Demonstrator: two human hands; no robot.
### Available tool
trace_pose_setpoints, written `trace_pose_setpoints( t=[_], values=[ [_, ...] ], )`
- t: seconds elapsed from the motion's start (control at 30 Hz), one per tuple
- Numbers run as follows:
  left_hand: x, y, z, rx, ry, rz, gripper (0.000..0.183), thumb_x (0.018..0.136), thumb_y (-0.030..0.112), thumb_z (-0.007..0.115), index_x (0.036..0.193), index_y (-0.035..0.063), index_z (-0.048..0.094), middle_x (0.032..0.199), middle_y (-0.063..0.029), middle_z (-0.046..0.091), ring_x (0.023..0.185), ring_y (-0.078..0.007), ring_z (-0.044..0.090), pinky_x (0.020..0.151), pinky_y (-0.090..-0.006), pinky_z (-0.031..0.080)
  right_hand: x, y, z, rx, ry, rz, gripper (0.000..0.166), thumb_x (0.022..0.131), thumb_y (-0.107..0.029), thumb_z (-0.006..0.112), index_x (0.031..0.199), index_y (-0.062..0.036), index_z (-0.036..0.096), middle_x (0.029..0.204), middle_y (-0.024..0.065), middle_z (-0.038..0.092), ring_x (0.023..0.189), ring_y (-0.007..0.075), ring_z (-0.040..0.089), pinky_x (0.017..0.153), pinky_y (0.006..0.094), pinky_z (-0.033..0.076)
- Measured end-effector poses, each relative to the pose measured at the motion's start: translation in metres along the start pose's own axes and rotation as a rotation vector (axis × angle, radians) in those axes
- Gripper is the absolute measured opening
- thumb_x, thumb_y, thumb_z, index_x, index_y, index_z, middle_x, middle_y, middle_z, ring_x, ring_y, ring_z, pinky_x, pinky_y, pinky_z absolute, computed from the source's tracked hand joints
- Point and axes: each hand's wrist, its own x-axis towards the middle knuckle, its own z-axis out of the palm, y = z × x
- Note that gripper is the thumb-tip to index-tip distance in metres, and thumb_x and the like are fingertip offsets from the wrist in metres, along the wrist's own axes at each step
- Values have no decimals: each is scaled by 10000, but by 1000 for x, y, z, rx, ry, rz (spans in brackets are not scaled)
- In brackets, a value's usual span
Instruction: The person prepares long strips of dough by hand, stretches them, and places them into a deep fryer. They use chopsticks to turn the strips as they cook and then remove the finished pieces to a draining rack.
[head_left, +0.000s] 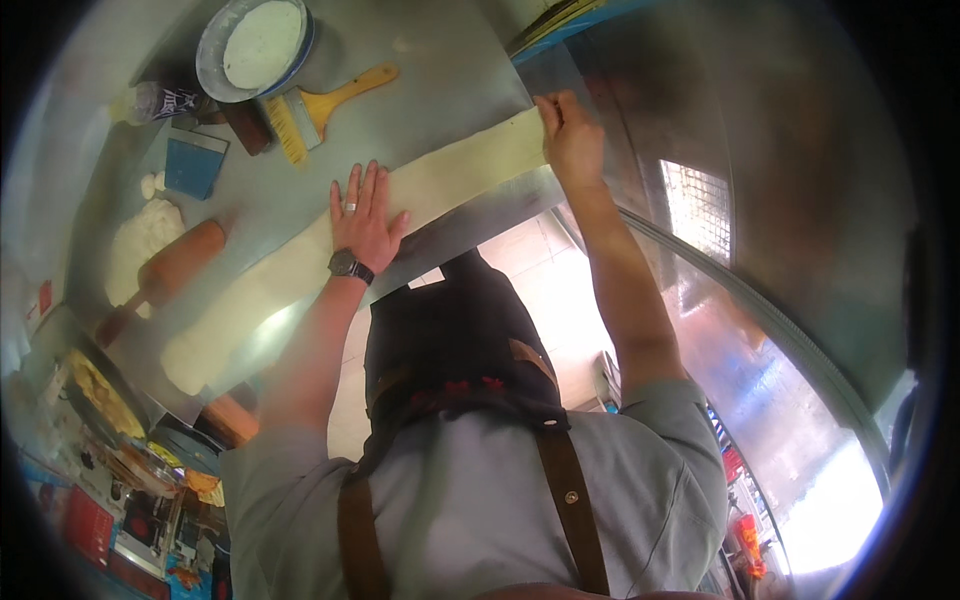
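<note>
A long, flat strip of dough lies along the near edge of the metal worktop. My left hand, with a ring and a wristwatch, rests flat on its middle, fingers slightly spread. At the strip's right end, my right hand pinches the dough's edge between thumb and fingers. A wooden rolling pin lies to the left, against a lump of dough. Farther back is a wide brush with a wooden handle, beside a bowl of white powder.
A blue-bladed scraper and a bottle stand or lie at the back left. Beyond the worktop's left end is a round pan with yellowish food. A metal surface with a curved rim is at the right.
</note>
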Motion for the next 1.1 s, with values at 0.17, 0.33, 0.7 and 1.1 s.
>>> trace_pose_setpoints(
  t=[0.17,0.33,0.7,1.1],
  values=[
    [12,-6,4,-170,-12,-90,692,944,442,502,1484,35,355,1557,-126,336,1465,-321,245,1179,-586,114,-9,37,50,-162,102,119,359,893,-429,654,940,-77,606,808,160,645,800,362,641,688,473,521],
    [67,95,-16,-175,32,93,712,960,432,480,1500,7,297,1563,-162,310,1478,-317,215,1194,-541,100,-5,68,54,137,-296,413,501,891,-554,596,938,-55,611,947,180,666,959,406,632,776,498,519],
    [80,127,11,-338,13,59,744,941,451,508,1485,-19,315,1568,-174,289,1481,-308,203,1198,-499,123,-5,24,54,-124,-355,342,532,962,-540,473,1117,-33,510,1147,232,619,1029,459,605,881,559,469],
    [-12,15,1,-753,317,-349,570,999,366,511,1449,33,405,1472,-190,436,1407,-308,362,1166,-453,252,17,88,64,509,-626,863,794,975,-646,341,1332,38,524,1293,330,550,1216,455,526,1017,469,424]
  ],
)
